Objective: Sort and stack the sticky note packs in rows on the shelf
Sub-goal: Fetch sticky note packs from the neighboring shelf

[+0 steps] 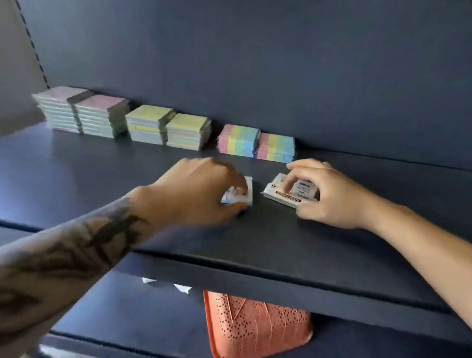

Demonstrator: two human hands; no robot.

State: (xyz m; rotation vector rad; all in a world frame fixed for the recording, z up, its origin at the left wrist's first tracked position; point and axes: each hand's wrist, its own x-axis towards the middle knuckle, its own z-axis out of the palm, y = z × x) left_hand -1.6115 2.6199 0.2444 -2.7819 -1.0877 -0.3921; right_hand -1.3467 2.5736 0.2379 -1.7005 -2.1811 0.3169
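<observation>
Starting at the back left corner of the dark blue shelf (90, 174), there's a row of sticky note stacks lined up along the back edge: two tall pinkish-topped stacks (80, 113), then two shorter yellow-green stacks (167, 129), then two striped pastel stacks (257, 144) closer to the middle. All six sit in touching pairs with small gaps between the pairs.

In front of the striped ones, mid-shelf, the left hand (195, 190), tattooed forearm and all, has its fingers (236, 179) clamped on a small pack (249, 192) with a light blue edge, resting on the shelf. Just to the right, a bit apart, the right hand (328, 196) grips a white wrapped pack (284, 194) with a printed label, thumb at the front edge and fingers curled over the top, also on the shelf surface.

Down below, an orange perforated basket (255, 328) pokes out on the lower shelf (135, 320), along with a couple of pale scraps that are too blurry to identify.
</observation>
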